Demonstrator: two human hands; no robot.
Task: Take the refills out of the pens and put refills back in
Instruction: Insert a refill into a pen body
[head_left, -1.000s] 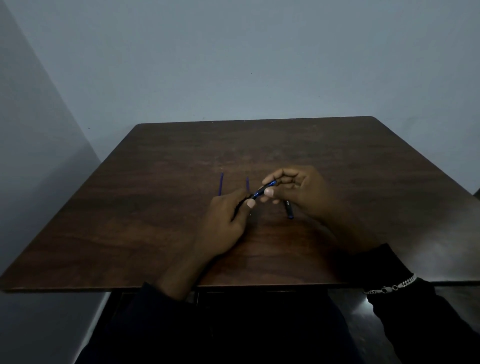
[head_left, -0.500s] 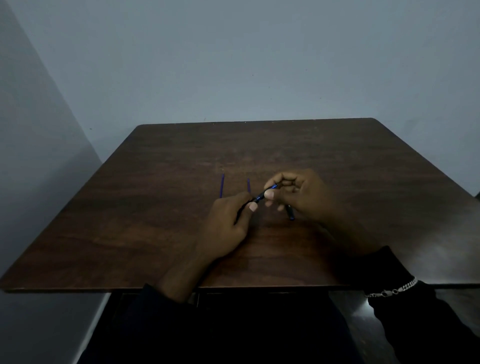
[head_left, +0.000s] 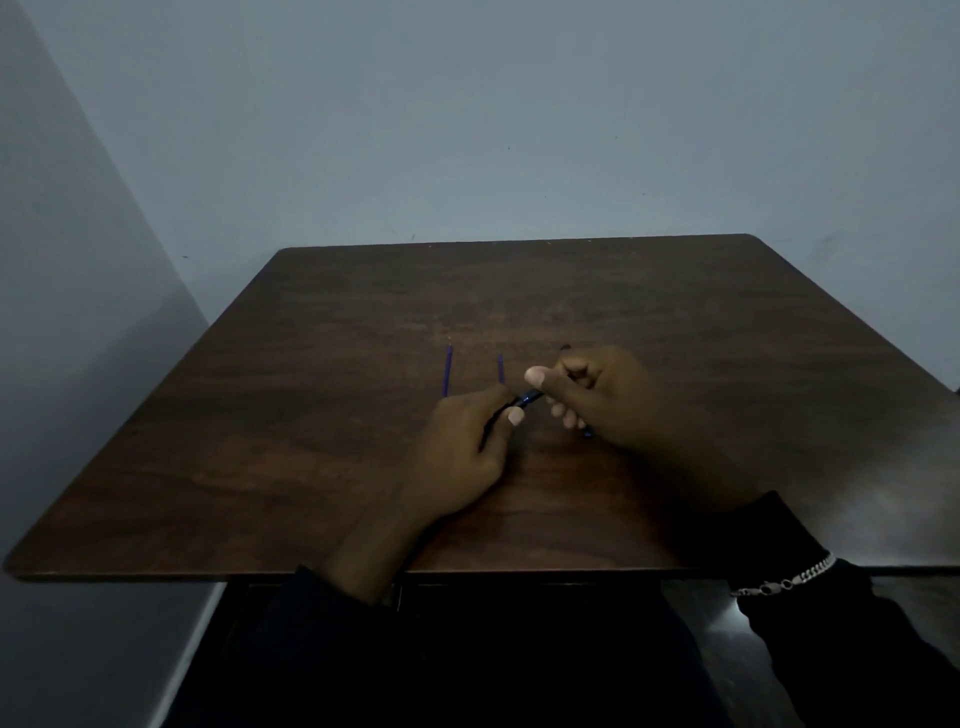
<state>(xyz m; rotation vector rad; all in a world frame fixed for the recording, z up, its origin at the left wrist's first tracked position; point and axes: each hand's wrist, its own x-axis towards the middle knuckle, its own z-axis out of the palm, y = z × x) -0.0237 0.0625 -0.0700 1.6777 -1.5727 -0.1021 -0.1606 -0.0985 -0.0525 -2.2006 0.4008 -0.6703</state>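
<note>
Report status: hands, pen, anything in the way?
Left hand and right hand both grip blue pen. Two refills lie beyond. Nothing obstructing.

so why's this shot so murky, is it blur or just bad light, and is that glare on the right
Head view: mostly dim light, not focus; the table grain and the bracelet links read sharply. Head view: the pen between the left hand and right hand is small and dark. Head view: a pale sheen lies on the table's near right corner. Head view: wide-angle lens bows the table edges.
</note>
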